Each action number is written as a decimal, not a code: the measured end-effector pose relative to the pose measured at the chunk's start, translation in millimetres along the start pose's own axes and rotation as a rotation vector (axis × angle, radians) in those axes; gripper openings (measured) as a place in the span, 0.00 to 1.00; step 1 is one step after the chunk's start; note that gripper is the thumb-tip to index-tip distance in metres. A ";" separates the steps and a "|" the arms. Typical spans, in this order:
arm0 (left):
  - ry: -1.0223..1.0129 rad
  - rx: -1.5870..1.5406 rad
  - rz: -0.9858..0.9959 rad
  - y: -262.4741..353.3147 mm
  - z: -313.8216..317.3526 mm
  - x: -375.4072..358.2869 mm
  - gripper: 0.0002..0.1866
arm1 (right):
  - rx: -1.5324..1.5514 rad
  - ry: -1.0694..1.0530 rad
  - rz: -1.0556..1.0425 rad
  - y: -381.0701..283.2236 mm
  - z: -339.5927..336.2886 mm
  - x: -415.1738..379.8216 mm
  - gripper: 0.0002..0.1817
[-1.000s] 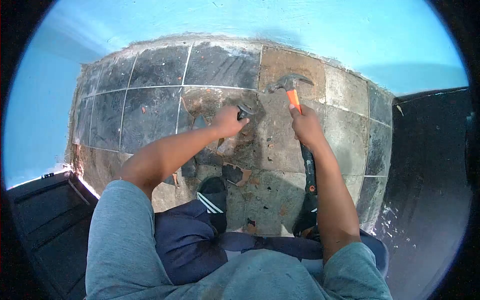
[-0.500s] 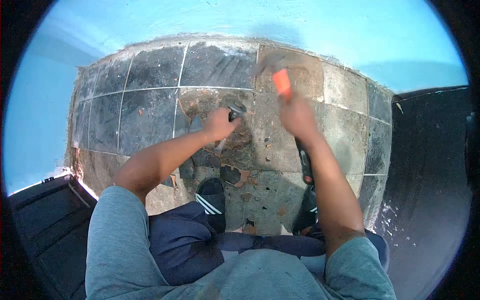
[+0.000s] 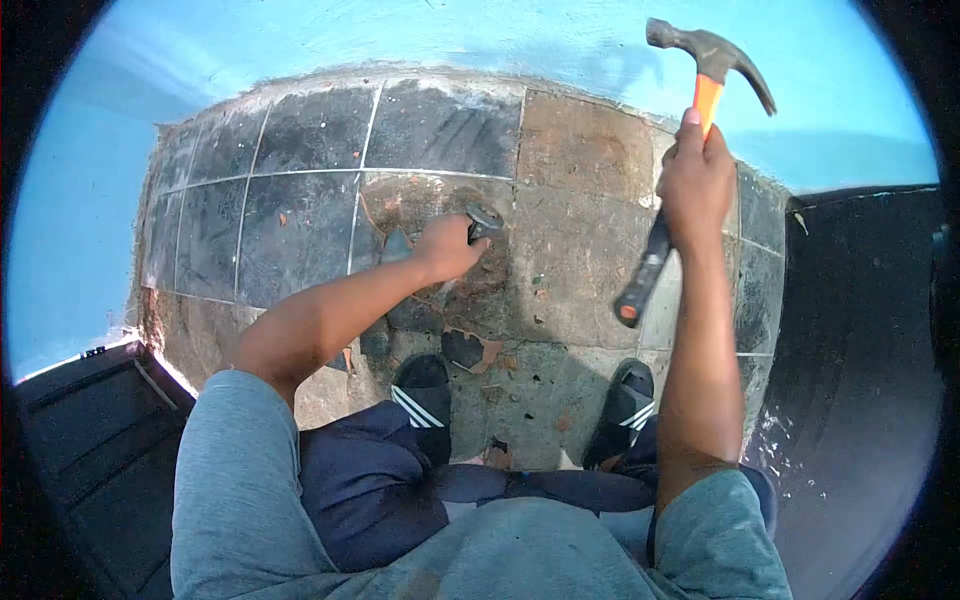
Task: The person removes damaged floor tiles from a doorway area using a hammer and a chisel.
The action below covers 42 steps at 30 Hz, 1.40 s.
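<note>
My right hand point(image 3: 697, 190) grips a claw hammer point(image 3: 708, 55) by its orange-and-black handle. The hammer is raised at the right, its dark steel head seen against the blue wall and its butt end pointing down toward me. In my left hand point(image 3: 450, 248) is a dark chisel point(image 3: 484, 218), held upright over the floor, with a round guard at its top. The fist and the angle hide its blade. Around the left hand the floor is bare and rough, with broken tile pieces point(image 3: 470, 350) lying near it.
Dark floor tiles point(image 3: 300, 225) with pale joints cover the left and back. A blue wall point(image 3: 400, 40) runs along the back, and a black panel point(image 3: 850, 380) stands at the right. My sandalled feet point(image 3: 422, 400) are close to loose shards.
My right hand has lifted the hammer up and to the right, away from the chisel. The left hand with the chisel has stayed almost in place.
</note>
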State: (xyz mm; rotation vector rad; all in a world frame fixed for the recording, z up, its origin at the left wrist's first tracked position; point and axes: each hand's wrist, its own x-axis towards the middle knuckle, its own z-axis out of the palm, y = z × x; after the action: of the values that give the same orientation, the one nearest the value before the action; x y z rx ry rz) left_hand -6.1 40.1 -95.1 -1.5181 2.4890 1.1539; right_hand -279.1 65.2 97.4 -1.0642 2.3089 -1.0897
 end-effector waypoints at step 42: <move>0.064 0.024 0.043 -39.4 -22.1 9.2 0.20 | -0.157 -0.513 0.027 104.5 54.1 -45.9 0.23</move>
State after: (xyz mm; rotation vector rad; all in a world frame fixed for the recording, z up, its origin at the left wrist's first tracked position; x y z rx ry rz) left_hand 27.1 9.8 -105.2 -1.5273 2.5792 1.0931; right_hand -266.7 116.9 -17.2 -1.1989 2.0032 -0.5429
